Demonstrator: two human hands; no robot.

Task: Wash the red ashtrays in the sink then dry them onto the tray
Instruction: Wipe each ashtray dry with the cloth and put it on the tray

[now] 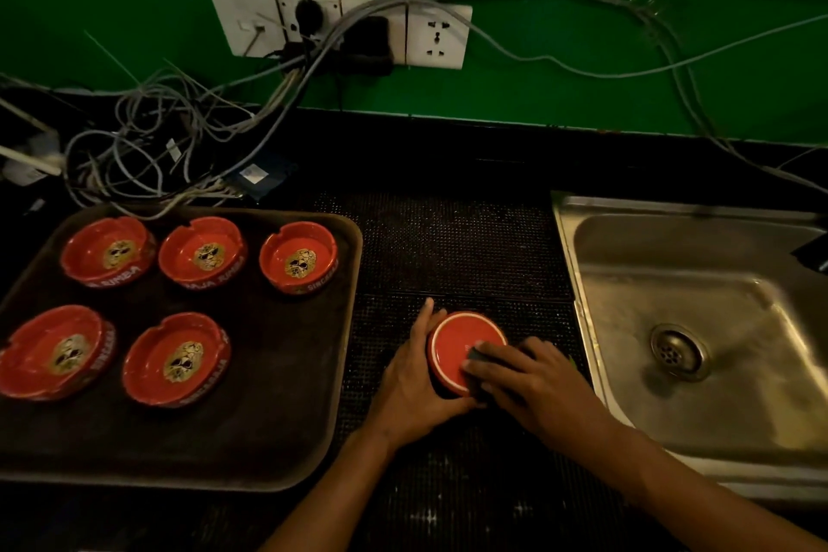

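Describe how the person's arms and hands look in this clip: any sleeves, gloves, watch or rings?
Both forearms are bare as far as the bottom edge of the frame, with no sleeve showing. The left hand and right hand wear no gloves. No watch, bracelet or ring is visible, though the dim light could hide something small.

Glossy red glazed ashtrays sit on a matt brown tray, beside a textured black mat and dull brushed-metal sink.
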